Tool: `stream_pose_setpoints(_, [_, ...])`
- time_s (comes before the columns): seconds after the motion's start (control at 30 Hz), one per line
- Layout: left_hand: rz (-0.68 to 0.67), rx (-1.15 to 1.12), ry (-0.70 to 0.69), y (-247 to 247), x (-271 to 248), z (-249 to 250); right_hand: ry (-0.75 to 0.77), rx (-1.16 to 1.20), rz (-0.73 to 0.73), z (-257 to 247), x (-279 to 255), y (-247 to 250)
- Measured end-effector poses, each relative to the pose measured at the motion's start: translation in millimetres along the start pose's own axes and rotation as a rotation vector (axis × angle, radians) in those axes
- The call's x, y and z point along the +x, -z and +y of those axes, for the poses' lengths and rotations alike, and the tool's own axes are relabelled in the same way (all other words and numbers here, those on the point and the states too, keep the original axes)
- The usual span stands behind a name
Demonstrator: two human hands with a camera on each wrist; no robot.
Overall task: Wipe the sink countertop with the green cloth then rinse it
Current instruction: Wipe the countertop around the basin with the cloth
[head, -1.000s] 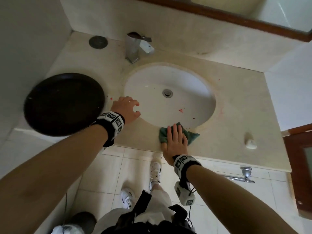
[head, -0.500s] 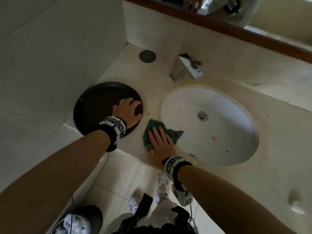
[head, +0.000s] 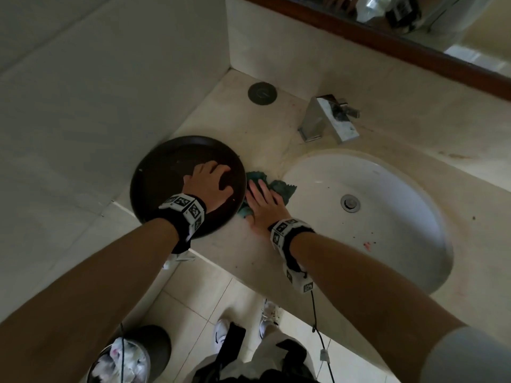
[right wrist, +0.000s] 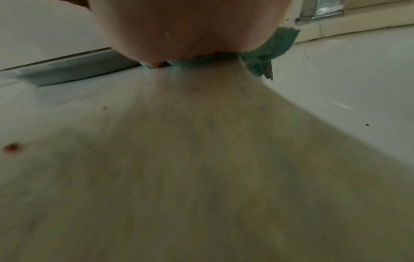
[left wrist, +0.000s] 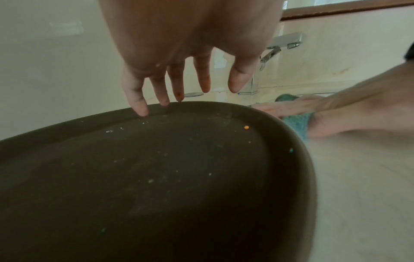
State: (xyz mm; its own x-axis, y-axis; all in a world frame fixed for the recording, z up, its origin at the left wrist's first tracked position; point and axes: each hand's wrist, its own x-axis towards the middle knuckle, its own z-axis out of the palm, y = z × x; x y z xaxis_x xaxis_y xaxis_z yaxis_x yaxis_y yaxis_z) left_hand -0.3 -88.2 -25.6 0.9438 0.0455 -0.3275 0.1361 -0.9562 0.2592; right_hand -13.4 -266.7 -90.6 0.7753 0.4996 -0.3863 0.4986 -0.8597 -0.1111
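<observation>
The green cloth lies on the beige countertop, between the black round tray and the white sink basin. My right hand lies flat on it, fingers straight, pressing it down. The cloth's left edge meets the tray rim. My left hand rests on the tray. In the left wrist view its spread fingers touch the tray's far rim and hold nothing. The right wrist view shows only my palm over the cloth.
A chrome faucet stands behind the basin and a round dark cap sits in the back corner. Red and dark specks dot the basin. Walls close in on the left and back. A bin stands on the floor below.
My right hand slid the cloth left along the counter's front, from below the basin to beside the tray. My left hand moved from the basin's edge onto the tray.
</observation>
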Motion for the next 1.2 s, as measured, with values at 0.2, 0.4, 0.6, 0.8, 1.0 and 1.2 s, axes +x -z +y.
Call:
stream_pose_setpoints(0.2, [-0.018, 0.000, 0.004, -6.1, 2.9, 6.2, -0.136, 0.109, 0.024, 19.5, 19.4, 8.6])
stream_pose_setpoints(0.4, [-0.007, 0.005, -0.029, -6.4, 7.2, 24.7, -0.167, 0.206, 0.061, 33.3, 26.5, 13.5])
stream_pose_setpoints(0.6, [-0.013, 0.005, -0.064, -3.7, 7.0, 37.2, -0.114, 0.188, 0.023, 24.4, 8.3, 4.2])
stream_pose_setpoints(0.8, [-0.027, 0.010, -0.116, -5.3, -2.4, 42.2, -0.110, 0.309, -0.005, 12.6, -28.8, -16.0])
stream_pose_setpoints(1.0, [-0.069, 0.018, -0.180, -16.0, -17.0, 54.3, -0.320, 0.620, -0.217, 17.2, -81.4, -16.7])
stream_pose_setpoints(1.2, [-0.131, 0.015, -0.279, -30.5, -28.6, 84.2, -0.350, 0.562, -0.348, 32.8, -129.2, -8.4])
